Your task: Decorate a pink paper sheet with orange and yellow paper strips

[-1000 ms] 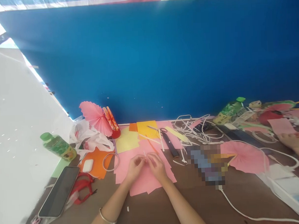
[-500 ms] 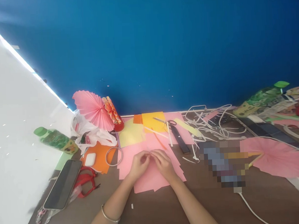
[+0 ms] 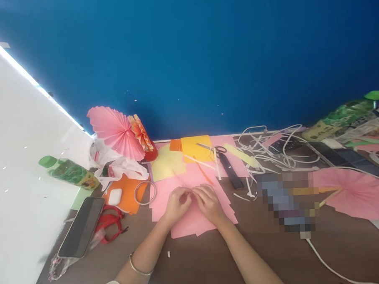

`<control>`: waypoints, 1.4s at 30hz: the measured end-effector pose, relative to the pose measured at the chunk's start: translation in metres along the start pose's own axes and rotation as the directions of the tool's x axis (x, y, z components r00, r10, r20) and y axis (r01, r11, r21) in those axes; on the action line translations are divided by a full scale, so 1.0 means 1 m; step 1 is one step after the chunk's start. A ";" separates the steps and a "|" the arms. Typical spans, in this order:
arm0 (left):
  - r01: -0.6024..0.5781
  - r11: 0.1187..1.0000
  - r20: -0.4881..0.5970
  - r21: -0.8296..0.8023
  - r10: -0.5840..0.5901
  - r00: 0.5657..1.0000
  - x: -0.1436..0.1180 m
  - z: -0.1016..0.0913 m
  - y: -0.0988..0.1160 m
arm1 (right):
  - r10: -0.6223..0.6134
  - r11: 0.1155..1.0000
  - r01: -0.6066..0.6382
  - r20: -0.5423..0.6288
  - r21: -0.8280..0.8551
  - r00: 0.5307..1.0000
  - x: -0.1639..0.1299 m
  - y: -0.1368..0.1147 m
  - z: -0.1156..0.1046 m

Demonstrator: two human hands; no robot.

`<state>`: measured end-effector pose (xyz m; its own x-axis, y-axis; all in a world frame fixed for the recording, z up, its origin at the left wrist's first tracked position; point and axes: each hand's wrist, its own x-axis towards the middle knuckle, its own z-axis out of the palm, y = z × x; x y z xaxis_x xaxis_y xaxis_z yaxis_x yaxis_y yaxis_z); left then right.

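Observation:
Over a stack of pink paper sheets [image 3: 193, 223], my left hand [image 3: 179, 204] and my right hand [image 3: 208, 203] meet fingertip to fingertip. Both are closed in a pinch. What lies between the fingers is too small to make out; a faint pinkish line shows on the paper just beyond them. Past my fingertips lie a thin orange strip [image 3: 203, 170], a yellow sheet [image 3: 168, 163] and an orange-yellow sheet [image 3: 194, 147]. Scissors [image 3: 220, 149] with dark handles rest on the sheets, beside a long black object [image 3: 231, 171].
At left are a phone [image 3: 82, 228], white case [image 3: 115, 196], tape ring [image 3: 145, 192], green bottle [image 3: 70, 172] and pink paper fan [image 3: 115, 132]. White cables [image 3: 282, 159], a blurred-out item [image 3: 284, 205] and another pink fan [image 3: 361, 193] lie right. A blue wall [image 3: 186, 66] stands behind.
The view has shifted slightly, so the table's things sit a little higher in the picture. My hands stay pinched together over the pink paper, with hardly any movement.

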<state>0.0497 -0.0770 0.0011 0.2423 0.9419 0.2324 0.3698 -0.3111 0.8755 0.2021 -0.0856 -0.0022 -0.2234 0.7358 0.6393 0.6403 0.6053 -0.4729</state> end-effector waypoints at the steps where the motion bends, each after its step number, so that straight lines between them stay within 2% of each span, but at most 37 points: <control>1: 0.003 1.000 -0.002 -0.004 -0.003 1.000 0.000 0.000 0.000 | -0.003 1.000 0.003 0.003 0.003 1.000 0.001 0.000 -0.001; 7: 0.014 1.000 -0.002 0.001 -0.014 1.000 -0.001 0.001 0.000 | -0.012 1.000 0.012 0.005 -0.023 1.000 0.002 -0.002 -0.001; 13: 0.026 1.000 0.004 -0.003 -0.026 1.000 -0.001 0.001 -0.002 | 0.035 0.999 -0.035 0.010 0.017 0.999 -0.001 -0.001 0.004; 21: 0.063 0.987 0.032 -0.149 -0.059 0.998 0.001 -0.001 0.001 | 0.200 0.971 -0.196 -0.012 0.140 0.980 0.000 -0.002 0.004; 25: 0.109 0.973 0.021 -0.205 -0.106 0.994 0.001 -0.002 0.002 | 0.325 0.932 -0.306 -0.073 0.195 0.943 0.002 -0.001 0.001; 29: 0.158 0.952 -0.014 -0.262 -0.168 0.986 0.001 -0.003 0.001 | 0.510 0.840 -0.451 -0.153 0.301 0.847 0.006 0.003 -0.007; 34: 0.175 0.912 -0.122 -0.371 -0.235 0.964 0.002 -0.005 -0.002 | 0.701 0.700 -0.559 -0.278 0.444 0.657 0.010 0.015 -0.019; 38: 0.199 0.859 -0.222 -0.471 -0.334 0.916 0.004 -0.006 -0.004 | 0.785 0.613 -0.563 -0.348 0.554 0.512 0.010 0.029 -0.027; 42: 0.231 0.825 -0.249 -0.516 -0.402 0.881 0.006 -0.005 -0.007 | 0.825 0.560 -0.470 -0.406 0.682 0.394 0.010 0.042 -0.035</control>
<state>0.0440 -0.0683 -0.0012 -0.1580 0.9866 -0.0416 -0.1014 0.0257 0.9945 0.2520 -0.0632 0.0055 0.7383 0.6658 0.1078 -0.0375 0.2002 -0.9790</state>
